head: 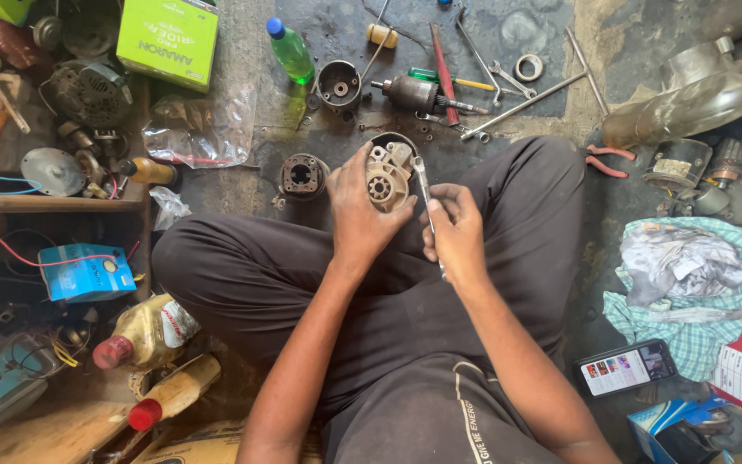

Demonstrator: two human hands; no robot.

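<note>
I see my left hand clamped around a metal starter housing, held above my crossed legs at mid-scene; its palm hides the housing's near left side. My right hand is closed on a spanner whose handle vanishes inside the fist, head touching the housing's right edge. An armature lies farther off.

Starter motor housing: pale cast-metal end piece w/ small toothed pinion gear in centre, dark round body behind it. Held off the floor above the crossed legs, gear end facing up toward camera. Wrench: slim silver, shaft roughly upright, upper head touching the housing's right edge, lower end hidden inside the fist.
</note>
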